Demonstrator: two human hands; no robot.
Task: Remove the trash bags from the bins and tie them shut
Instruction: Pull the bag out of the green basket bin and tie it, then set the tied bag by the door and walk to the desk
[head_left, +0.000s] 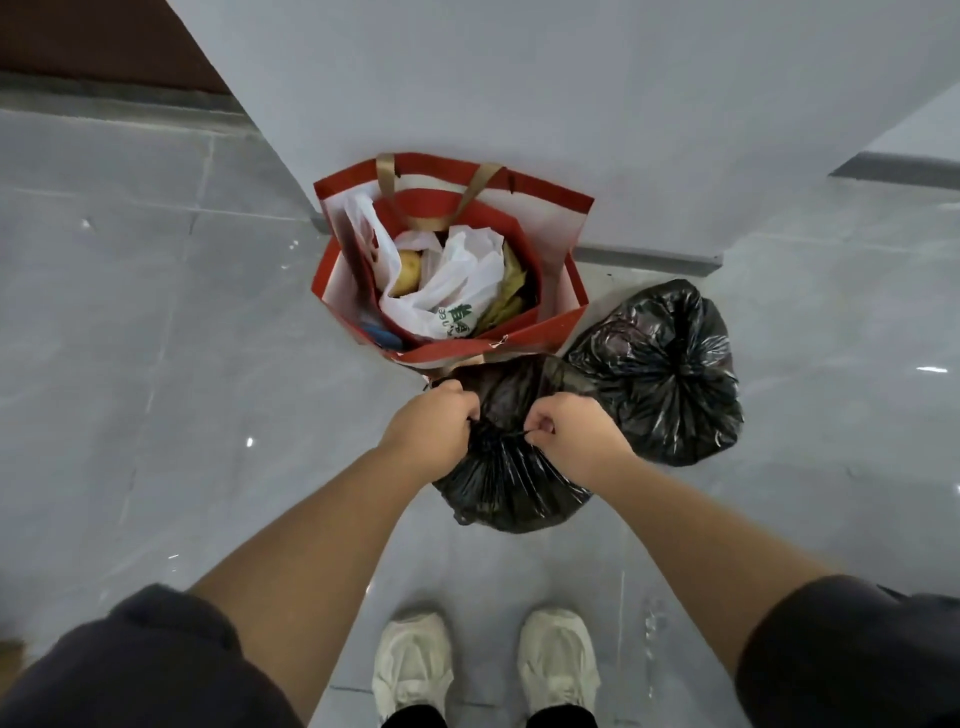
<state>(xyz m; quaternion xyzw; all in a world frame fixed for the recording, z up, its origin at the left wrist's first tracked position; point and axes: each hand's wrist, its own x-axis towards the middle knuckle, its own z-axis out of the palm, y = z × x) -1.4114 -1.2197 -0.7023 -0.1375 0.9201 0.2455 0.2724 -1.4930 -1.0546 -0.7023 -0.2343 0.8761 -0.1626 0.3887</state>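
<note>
Head cam looks straight down at a glossy tiled floor by a wall corner. The near black trash bag sits on the floor right in front of the person's white sneakers, touching the red paper shopping bag behind it, which is stuffed with white plastic bags and other rubbish. The left hand and right hand are both fisted tight on the gathered neck of that bag, each pinching a bit of plastic, with a thin strand stretched between them, so I'd say the knot is mid-cinch.

A second black trash bag is just to the right, already knotted on top.

Handling-wise: the film looks thin, soft and a bit slick, crinkling into pleats at the neck. It looks full but slumps, so probably not heavy. I'd grab it at the bunched neck just under the knot, not the sides, since thin plastic like that could stretch or tear.
</note>
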